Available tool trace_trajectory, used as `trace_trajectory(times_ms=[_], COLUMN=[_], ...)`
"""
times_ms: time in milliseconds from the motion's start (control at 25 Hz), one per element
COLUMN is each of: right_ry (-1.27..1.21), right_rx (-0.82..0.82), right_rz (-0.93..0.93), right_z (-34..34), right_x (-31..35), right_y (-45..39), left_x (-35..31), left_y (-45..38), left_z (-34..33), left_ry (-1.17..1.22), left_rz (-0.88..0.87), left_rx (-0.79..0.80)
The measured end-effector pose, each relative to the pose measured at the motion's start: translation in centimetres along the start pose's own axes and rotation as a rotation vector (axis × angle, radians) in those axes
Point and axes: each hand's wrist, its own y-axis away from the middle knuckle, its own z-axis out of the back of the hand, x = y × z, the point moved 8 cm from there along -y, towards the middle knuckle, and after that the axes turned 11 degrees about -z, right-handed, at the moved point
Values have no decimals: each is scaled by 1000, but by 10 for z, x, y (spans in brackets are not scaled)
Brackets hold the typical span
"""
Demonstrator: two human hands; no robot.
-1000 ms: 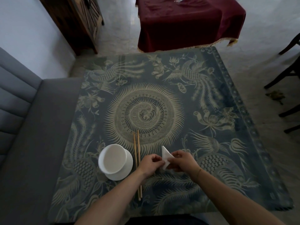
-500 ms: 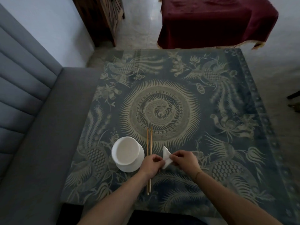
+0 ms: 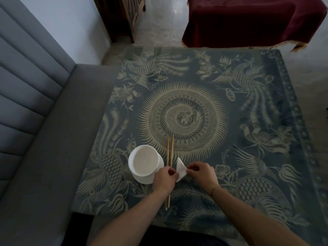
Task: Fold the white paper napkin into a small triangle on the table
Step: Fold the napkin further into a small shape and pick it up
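Head view: you are working at the near edge of the worktop (image 3: 195, 96), both hands meeting over the white paper napkin (image 3: 181, 168). Left hand (image 3: 164, 180) is pinching the napkin's left side, fingers (image 3: 170, 172) closed on the paper. Right hand (image 3: 201, 174) is gripping the right corner, fingers (image 3: 191, 168) curled onto it. Napkin is already showing a small triangular form, apex pointing away from you, lying just right of the chopsticks (image 3: 169, 157) and near the white bowl (image 3: 143, 160) sitting on its saucer (image 3: 147, 178).

Judgement: you are likely holding both sides so the layers are not springing apart while the crease is being set. Whether the napkin is resting flat on the worktop or lifted slightly, cannot tell. Left forearm is crossing over the chopsticks' near ends; a careless shift could be nudging them. Task appears close to finished, with pressing flat remaining.
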Motion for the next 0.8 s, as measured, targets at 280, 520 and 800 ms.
trace_trajectory(times_ms=[280, 520, 800], right_ry=[113, 188, 239], right_rx=[-74, -118, -156], right_rz=[17, 48, 81], right_z=[3, 3, 7], right_x=[3, 6, 7], right_y=[2, 3, 4], left_x=[-14, -20, -21], left_y=[1, -2, -3], left_z=[1, 0, -2], left_ry=[-214, -335, -368], left_rz=[-74, -132, -163], left_rx=[-6, -21, -18])
